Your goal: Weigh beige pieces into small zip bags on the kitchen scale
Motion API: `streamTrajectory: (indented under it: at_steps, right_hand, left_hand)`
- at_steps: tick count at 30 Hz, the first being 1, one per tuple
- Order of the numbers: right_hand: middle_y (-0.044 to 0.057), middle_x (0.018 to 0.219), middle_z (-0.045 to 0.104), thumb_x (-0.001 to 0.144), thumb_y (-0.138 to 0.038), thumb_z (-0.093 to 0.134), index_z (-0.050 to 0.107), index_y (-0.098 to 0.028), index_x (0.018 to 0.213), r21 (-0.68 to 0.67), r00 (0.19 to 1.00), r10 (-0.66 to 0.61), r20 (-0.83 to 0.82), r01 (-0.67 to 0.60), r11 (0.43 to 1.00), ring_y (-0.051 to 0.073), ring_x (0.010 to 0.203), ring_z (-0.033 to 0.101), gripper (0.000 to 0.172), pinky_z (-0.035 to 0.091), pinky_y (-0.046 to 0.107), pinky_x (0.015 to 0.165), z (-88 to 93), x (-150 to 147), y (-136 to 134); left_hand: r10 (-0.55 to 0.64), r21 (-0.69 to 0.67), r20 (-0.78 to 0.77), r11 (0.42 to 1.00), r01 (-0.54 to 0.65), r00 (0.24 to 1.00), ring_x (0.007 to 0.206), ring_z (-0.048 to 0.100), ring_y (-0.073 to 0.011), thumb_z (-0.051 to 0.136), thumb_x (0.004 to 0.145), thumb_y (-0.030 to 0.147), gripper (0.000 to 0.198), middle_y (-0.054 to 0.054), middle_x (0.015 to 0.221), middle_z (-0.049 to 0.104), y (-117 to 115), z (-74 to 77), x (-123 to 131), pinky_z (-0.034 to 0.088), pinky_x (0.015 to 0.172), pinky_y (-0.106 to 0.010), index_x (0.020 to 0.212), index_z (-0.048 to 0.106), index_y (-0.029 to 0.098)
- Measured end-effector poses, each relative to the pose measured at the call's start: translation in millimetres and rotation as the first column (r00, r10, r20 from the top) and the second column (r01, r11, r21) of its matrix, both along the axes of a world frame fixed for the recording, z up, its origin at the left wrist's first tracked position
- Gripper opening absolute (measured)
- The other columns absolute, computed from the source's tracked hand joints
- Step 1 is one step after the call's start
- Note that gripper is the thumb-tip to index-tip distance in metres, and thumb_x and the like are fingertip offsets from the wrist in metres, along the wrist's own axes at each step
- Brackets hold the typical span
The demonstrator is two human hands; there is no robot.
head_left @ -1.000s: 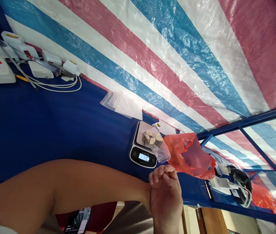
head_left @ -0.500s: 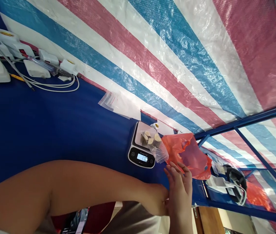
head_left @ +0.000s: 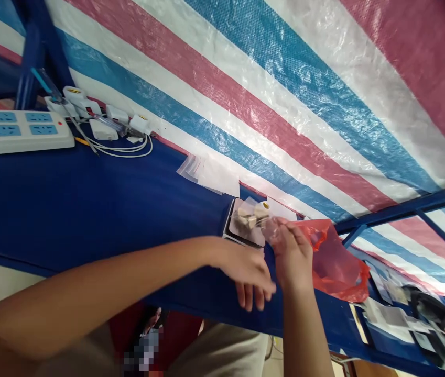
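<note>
A small kitchen scale (head_left: 233,234) stands on the blue table (head_left: 88,204). On it lies a clear plastic bag (head_left: 250,217) with several tan chunks inside. My right hand (head_left: 293,254) comes up from below and pinches the bag's open end at the scale's right side. My left hand (head_left: 250,272) hangs over the front of the scale, hiding its display. Its fingers point down, loosely apart, and hold nothing that I can see. A red plastic bag (head_left: 338,262) lies just right of my right hand.
A white power strip (head_left: 18,131) and several white chargers with cables (head_left: 108,118) sit at the far left. A stack of small clear bags (head_left: 210,173) lies behind the scale. More chargers and a black cable (head_left: 436,319) are at the right. A striped tarp (head_left: 285,94) backs the table.
My right hand has moved up from the table edge to the bag on the scale and pinched it. My left hand has come forward over the scale's display. The view shifted right.
</note>
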State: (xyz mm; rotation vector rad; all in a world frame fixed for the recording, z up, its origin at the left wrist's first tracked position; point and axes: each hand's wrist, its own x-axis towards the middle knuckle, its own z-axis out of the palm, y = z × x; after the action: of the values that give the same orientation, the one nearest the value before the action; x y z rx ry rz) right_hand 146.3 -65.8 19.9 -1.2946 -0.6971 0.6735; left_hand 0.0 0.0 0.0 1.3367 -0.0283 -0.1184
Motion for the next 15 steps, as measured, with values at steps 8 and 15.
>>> streamTrajectory:
  at_steps: [8,15]
  right_hand:
    - [0.006,0.112,0.075,0.079,-0.026,0.075,0.075,-0.021,0.093,0.329,0.921,0.345,-0.178,-0.275,0.903,0.03,0.113,0.073,0.015,0.058,0.059,0.103,18.2,-61.6,64.7]
    - [-0.002,0.113,0.073,0.08,-0.018,0.066,0.065,-0.027,0.097,0.37,0.837,0.513,-0.192,-0.422,0.827,0.022,0.129,0.066,0.019,0.052,0.052,0.115,-29.1,-114.0,69.5]
  left_hand:
    - [0.852,-0.336,0.035,0.502,-0.797,0.522,0.112,0.072,-0.028,0.064,0.085,0.078,0.067,-0.014,0.132,0.072,80.5,-1.1,-68.2,0.061,0.091,-0.042,0.12,0.07,0.022]
    - [0.991,-0.319,0.126,-0.011,-0.948,-0.054,0.093,0.074,-0.0223,0.075,0.087,0.058,0.042,-0.008,0.099,0.076,102.9,-8.1,-71.7,0.061,0.082,-0.035,0.103,0.071,0.019]
